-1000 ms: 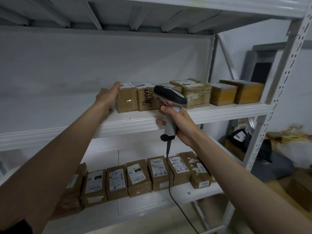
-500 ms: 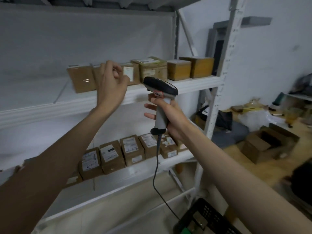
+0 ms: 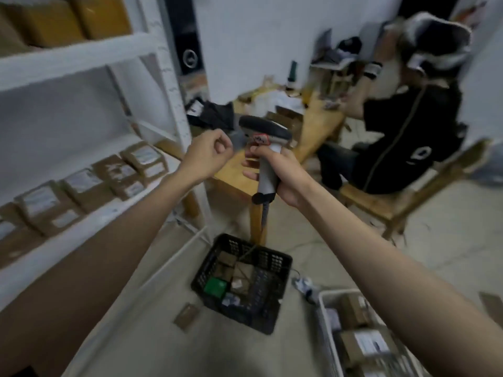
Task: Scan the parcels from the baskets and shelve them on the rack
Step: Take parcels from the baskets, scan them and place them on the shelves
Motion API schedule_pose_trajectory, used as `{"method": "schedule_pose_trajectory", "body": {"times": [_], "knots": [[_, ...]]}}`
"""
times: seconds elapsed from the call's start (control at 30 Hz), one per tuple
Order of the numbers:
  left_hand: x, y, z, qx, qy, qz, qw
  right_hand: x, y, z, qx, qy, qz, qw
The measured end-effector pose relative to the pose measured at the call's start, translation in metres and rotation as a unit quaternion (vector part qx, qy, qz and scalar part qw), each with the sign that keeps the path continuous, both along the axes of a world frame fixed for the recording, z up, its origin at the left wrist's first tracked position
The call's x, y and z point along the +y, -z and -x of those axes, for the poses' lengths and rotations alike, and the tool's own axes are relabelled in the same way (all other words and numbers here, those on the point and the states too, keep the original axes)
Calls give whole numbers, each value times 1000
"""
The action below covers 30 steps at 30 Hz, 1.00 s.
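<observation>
My right hand (image 3: 280, 175) grips the handle of a grey and black barcode scanner (image 3: 265, 148), held upright in mid-air, its cable hanging down. My left hand (image 3: 208, 156) hovers just left of the scanner, fingers curled in, holding nothing. On the floor below stands a black basket (image 3: 272, 261) with a few brown parcels and a green box (image 3: 215, 286). A white basket (image 3: 325, 317) with labelled parcels sits at lower right. The white rack (image 3: 89, 53) on the left holds rows of brown parcels (image 3: 81, 186) on its lower shelf and yellowish boxes (image 3: 54, 20) above.
A small brown parcel (image 3: 187, 317) lies on the floor left of the black basket. A person in black sits on a wooden chair (image 3: 386, 205) at the right, beside a cluttered wooden table (image 3: 313, 123). A power strip (image 3: 304, 285) lies between the baskets.
My view has swung right and down from the rack to the floor baskets. My left hand left the upper-shelf parcels and drew back next to the scanner, fingers closed.
</observation>
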<state>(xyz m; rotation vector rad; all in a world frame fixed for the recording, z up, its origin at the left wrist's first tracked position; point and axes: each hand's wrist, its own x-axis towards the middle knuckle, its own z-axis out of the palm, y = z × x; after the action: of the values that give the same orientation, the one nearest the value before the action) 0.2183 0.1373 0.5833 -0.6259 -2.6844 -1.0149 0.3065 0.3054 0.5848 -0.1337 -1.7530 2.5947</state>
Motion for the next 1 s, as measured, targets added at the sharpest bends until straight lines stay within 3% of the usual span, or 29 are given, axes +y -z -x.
{"method": "schedule_pose_trajectory", "body": {"times": [0.27,0.47,0.57,0.73,0.87,1.0], "knots": [[196,105,-74,-160,191,91,964,172,87,-118,-106,155,16,982],[301,204,-141,-263,286,142,911,254,165,-212,-188,291,68,936],[328,262,-172,-328,326,175,869,276,212,-251,-236,341,114,903],[341,364,-210,-358,372,215,829,284,299,-304,-287,424,180,840],[337,435,-223,-426,367,271,781,280,363,-330,-322,458,231,795],[340,489,-222,-459,342,288,768,283,424,-340,-354,462,235,779]]}}
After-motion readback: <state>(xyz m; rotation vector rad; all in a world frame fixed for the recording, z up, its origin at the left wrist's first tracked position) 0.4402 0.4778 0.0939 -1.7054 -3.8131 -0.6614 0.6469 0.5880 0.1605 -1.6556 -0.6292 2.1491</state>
